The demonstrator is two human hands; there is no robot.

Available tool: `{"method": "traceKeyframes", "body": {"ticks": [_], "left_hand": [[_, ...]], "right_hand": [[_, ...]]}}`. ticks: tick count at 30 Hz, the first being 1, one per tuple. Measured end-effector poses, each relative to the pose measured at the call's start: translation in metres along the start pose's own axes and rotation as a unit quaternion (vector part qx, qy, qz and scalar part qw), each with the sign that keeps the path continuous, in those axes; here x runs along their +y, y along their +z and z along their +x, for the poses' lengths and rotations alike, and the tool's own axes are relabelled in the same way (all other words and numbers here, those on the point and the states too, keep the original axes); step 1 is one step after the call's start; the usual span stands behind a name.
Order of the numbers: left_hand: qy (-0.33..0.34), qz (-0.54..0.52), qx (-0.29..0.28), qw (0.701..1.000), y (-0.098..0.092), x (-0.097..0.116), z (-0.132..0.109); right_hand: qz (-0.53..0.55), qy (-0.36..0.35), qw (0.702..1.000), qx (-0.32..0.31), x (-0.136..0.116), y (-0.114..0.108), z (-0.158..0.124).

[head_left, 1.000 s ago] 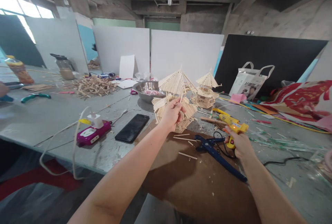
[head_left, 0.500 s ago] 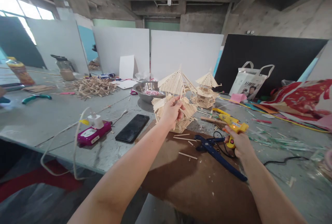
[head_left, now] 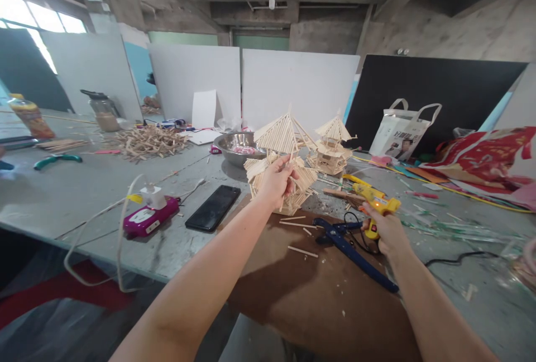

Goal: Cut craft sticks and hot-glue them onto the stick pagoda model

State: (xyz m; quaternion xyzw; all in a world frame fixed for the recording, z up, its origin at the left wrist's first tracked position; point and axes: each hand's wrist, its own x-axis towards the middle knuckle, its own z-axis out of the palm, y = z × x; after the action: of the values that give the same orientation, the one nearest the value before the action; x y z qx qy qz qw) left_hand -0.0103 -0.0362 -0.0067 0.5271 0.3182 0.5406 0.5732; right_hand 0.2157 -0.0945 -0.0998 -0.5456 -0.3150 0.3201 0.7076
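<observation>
A pagoda model (head_left: 276, 136) made of thin wooden sticks stands in the middle, its pointed roof partly open on the right. My left hand (head_left: 281, 180) is in front of it, fingers pinched on a thin wooden stick (head_left: 292, 156) just below the roof edge. Whether that stick is fixed to the model I cannot tell; my hand hides part of the lower tier. To the right, my right hand (head_left: 391, 233) is wrapped round a yellow hot glue gun (head_left: 383, 204) with a lit orange light, its nozzle pointing left. Beside it lie blue-handled cutters (head_left: 352, 253).
A second stick pagoda (head_left: 330, 149) stands behind, next to a metal bowl (head_left: 237, 149). A phone (head_left: 213, 208) and purple power strip (head_left: 151, 218) lie left. Loose sticks (head_left: 302, 251) dot the brown board (head_left: 310, 300). Clear glue sticks (head_left: 456, 230) are scattered right; a stick heap (head_left: 153, 141) lies farther back.
Both hands keep nearly the same place and grip. The whole view has shifted very slightly; at the far left edge, another person's hand has drawn back a little.
</observation>
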Motion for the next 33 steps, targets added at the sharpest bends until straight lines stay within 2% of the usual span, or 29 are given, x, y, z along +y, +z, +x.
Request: {"method": "traceKeyframes", "body": {"ticks": [17,23,28,33], "left_hand": [[0.005,-0.005,-0.011,1.0,-0.001,-0.001,0.0],[0.016,-0.016,-0.019,1.0,-0.003,-0.018,-0.011],[-0.01,-0.026,-0.032,0.999,-0.002,-0.035,-0.023],[-0.029,-0.003,-0.056,0.998,-0.001,-0.042,-0.027]], "right_hand": [[0.002,0.015,1.0,0.0,-0.005,0.001,-0.002],[0.002,0.003,1.0,0.01,-0.004,-0.004,0.004],[-0.014,0.047,0.998,0.046,-0.005,-0.014,0.017],[-0.068,0.078,0.992,0.07,-0.011,-0.024,0.048]]}}
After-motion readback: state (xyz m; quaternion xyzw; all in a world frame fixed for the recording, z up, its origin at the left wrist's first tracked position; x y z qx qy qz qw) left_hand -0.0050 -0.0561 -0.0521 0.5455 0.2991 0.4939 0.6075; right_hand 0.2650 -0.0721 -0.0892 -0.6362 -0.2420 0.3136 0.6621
